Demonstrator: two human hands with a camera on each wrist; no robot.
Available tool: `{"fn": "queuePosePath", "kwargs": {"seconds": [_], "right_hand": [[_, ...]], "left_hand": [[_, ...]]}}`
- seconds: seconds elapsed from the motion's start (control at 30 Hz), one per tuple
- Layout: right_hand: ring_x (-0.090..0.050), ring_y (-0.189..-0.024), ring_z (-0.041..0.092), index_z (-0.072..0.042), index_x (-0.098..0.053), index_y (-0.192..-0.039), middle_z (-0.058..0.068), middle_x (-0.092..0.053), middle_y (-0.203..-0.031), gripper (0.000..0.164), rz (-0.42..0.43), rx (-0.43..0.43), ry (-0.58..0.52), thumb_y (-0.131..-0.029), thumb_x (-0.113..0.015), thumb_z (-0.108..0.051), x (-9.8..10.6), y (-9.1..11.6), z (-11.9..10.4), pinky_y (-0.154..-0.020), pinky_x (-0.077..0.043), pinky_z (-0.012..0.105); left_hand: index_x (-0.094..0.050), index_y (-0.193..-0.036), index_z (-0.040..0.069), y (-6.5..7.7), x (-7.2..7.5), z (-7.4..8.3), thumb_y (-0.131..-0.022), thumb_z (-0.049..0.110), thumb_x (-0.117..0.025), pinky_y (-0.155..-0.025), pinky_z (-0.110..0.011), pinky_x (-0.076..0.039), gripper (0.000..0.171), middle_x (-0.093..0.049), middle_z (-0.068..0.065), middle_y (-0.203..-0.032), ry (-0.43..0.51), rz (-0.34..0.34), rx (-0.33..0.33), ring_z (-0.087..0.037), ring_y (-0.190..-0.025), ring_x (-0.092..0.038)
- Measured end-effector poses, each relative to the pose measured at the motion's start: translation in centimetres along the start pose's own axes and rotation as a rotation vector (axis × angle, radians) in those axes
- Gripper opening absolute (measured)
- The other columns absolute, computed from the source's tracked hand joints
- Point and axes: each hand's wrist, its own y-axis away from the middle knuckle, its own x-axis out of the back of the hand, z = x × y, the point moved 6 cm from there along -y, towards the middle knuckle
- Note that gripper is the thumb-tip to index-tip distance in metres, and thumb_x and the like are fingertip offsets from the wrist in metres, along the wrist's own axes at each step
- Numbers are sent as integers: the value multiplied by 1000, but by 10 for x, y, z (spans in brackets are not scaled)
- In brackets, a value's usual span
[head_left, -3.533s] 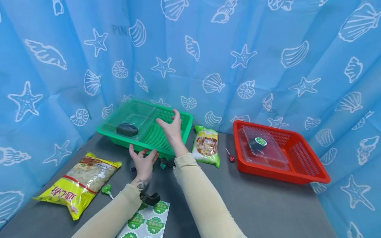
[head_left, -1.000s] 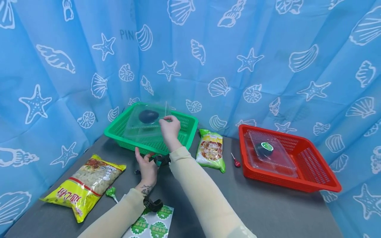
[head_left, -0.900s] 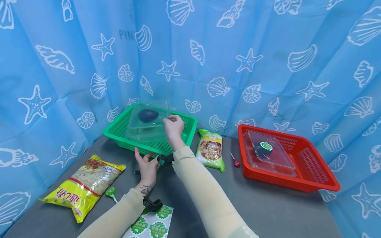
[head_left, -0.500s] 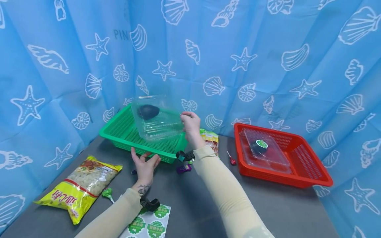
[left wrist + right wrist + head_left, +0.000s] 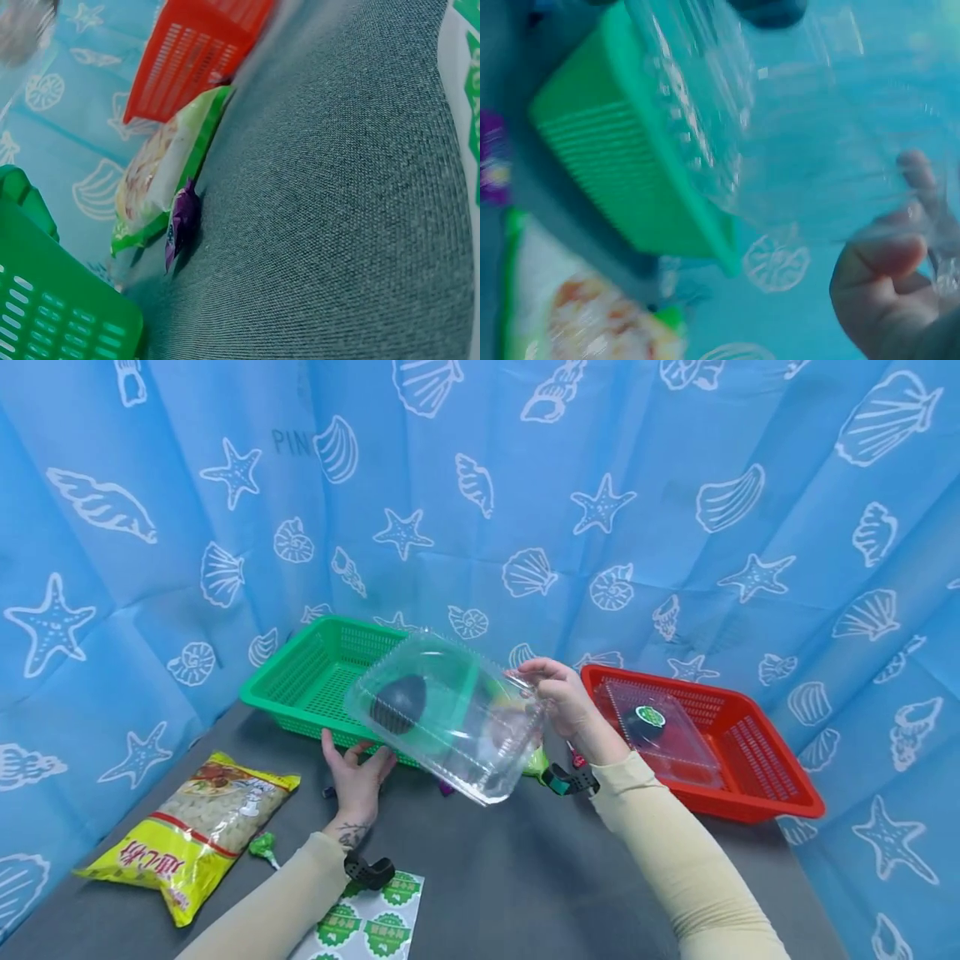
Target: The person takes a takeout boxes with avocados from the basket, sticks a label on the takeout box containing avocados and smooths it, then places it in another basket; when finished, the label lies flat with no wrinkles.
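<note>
My right hand pinches one end of a clear plastic clamshell box. The box hangs tilted over the right side of the green basket and beyond its front edge. Inside, a dark egg-shaped thing like an avocado lies towards the left end. The right wrist view shows the thumb and fingers of that hand at the box's edge. My left hand has its fingers spread against the basket's front wall, fingertips right at the rim; its wrist view misses the hand.
At right stands a red basket holding another clear box with a green round label. Yellow pasta bag, green lollipop and sticker sheet lie in front. A green-edged food bag and purple-wrapped candy lie between the baskets.
The right hand has taken hold of the box, lifted it from the green basket and swung it right and nearer. The left hand stays by the basket's front wall.
</note>
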Motion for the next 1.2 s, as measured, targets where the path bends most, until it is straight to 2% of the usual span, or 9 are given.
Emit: {"fn": "queuePosePath", "kwargs": {"seconds": [0.17,0.33,0.5,0.7,0.87,1.0,1.1,1.2], "right_hand": [[-54,-79,13,-8,-61,-91,3,-64,-94,49,-199,-17,24,-63,-28,16,16,41,14,-55,-46,21],[-58,-86,12,-4,-60,-93,5,-63,-102,50,-371,-46,0,-62,-26,16,26,73,35,-56,-46,20],[-58,-82,12,0,-60,-95,9,-62,-105,50,-466,-76,-54,-60,-28,17,34,94,53,-53,-45,19],[-59,-90,18,4,-59,-93,13,-60,-107,44,-457,-109,-13,-59,-34,14,53,107,77,-55,-45,21],[-58,-94,20,7,-57,-93,17,-59,-108,41,-420,-132,23,-60,-34,16,65,114,91,-64,-49,25],[-58,-95,20,17,-48,-93,18,-58,-108,38,-393,-126,56,-59,-30,19,66,120,89,-69,-48,25],[-57,-98,20,23,-39,-94,25,-55,-109,35,-381,-118,119,-61,-29,19,66,124,83,-71,-48,25],[-55,-100,22,22,-44,-97,31,-50,-111,34,-372,-82,225,-66,-33,15,67,128,77,-76,-47,29]], "left_hand": [[10,-136,34,3,1,5,-79,-1,-60,-50,-22,-44,97,-45,-12,-101,-26,12,-7,-9,-58,-51],[9,-133,42,1,5,4,-78,-3,-59,-61,-26,-52,99,-41,-17,-105,-39,28,15,-14,-63,-59],[7,-133,44,-1,10,4,-77,-6,-60,-67,-29,-52,101,-42,-14,-102,-23,40,16,-16,-65,-60],[8,-133,43,0,7,4,-76,-5,-61,-68,-29,-52,101,-42,-14,-102,-11,26,28,-16,-65,-60],[10,-133,43,2,4,2,-77,-7,-59,-69,-29,-52,102,-41,-14,-103,-4,23,49,-16,-65,-60],[10,-133,44,2,2,1,-77,-7,-59,-68,-29,-52,102,-41,-14,-103,-8,17,50,-16,-65,-60],[9,-132,44,2,0,1,-77,-7,-59,-68,-29,-52,102,-41,-14,-102,-7,10,53,-16,-65,-60],[9,-132,45,3,-2,-1,-77,-7,-59,-69,-29,-52,102,-41,-14,-104,-11,6,66,-16,-66,-60]]}}
